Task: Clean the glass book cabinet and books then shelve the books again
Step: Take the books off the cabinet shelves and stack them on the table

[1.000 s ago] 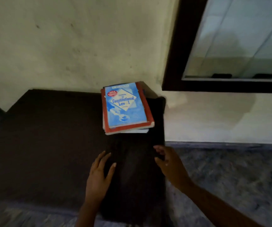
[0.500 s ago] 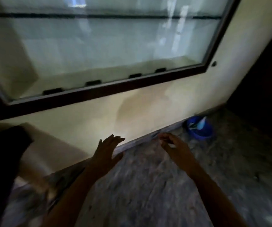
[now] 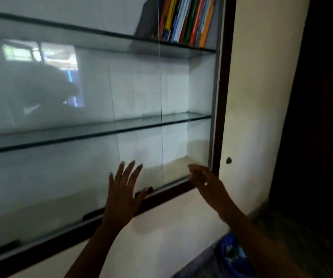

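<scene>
1. Fingers [image 3: 128, 171] of the left hand [image 3: 121, 197] are spreading wide apart and pointing upward, clamping on nothing. The hand is hovering at 6 o'clock in the view, in front of the lowest pane, and I cannot tell whether it is touching the glass.
2. Its thumb tip is lying against a small black handle tab [image 3: 150, 190] at the pane's bottom edge, at the hand's 2 o'clock.
3. The right hand [image 3: 202, 178] is hovering at 5 o'clock, just before the lower right corner of the glass. Its blurred fingers are bending loosely, slightly apart, and gripping nothing.
4. A round blue plastic bowl [image 3: 239, 267] is sitting on the floor at the foot of the wall, low at 5 o'clock, with the right forearm partly hiding it.
5. A cream plaster wall [image 3: 249, 97] is standing at 3 o'clock, showing a small dark hole [image 3: 229, 160] just beside the frame.
6. The wall-set glass book cabinet, framed in dark brown wood [image 3: 221, 117], is filling the view from 8 round to 1 o'clock. Its front panes are catching a bright window reflection at 10 o'clock.
7. Behind the panes, a clear glass shelf [image 3: 181, 118] is running across the middle.
8. A row of colourful paperback books [image 3: 187, 21] is standing at 1 o'clock on the upper shelf, at its right end. The books are leaning slightly to the right.
</scene>
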`<state>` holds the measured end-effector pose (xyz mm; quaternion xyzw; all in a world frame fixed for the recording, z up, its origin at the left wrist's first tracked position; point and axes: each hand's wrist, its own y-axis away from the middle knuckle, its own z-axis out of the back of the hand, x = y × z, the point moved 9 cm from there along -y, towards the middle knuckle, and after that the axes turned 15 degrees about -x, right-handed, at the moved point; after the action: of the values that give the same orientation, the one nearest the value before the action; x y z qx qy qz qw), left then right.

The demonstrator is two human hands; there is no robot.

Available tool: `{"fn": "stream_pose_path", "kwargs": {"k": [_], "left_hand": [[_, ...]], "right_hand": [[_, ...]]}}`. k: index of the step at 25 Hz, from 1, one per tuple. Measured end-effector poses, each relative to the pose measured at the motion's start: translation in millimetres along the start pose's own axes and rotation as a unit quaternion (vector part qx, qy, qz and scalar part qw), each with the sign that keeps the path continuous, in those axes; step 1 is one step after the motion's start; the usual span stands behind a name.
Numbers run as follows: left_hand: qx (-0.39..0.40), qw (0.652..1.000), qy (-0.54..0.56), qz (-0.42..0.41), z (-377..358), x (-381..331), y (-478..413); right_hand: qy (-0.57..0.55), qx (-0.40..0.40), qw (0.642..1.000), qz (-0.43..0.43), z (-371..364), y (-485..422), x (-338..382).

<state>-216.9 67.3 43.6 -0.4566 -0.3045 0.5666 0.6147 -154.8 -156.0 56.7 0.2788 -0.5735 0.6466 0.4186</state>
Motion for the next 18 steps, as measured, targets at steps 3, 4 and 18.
{"fn": "stream_pose_path", "kwargs": {"k": [3, 4, 18], "left_hand": [[-0.051, 0.996, -0.069, 0.035, -47.9, 23.8, -39.7], [-0.062, 0.993, -0.092, 0.041, -61.5, 28.7, -50.2], [-0.284, 0.909, -0.281, 0.117, -84.3, 81.8, -82.8]], "right_hand": [[-0.036, 0.071, 0.997, -0.012, -26.6, -64.4, -18.6], [-0.05, 0.085, 0.995, -0.018, -35.6, -85.3, -26.8], [-0.347, 0.399, 0.848, -0.03, -226.6, -214.4, -51.5]]}}
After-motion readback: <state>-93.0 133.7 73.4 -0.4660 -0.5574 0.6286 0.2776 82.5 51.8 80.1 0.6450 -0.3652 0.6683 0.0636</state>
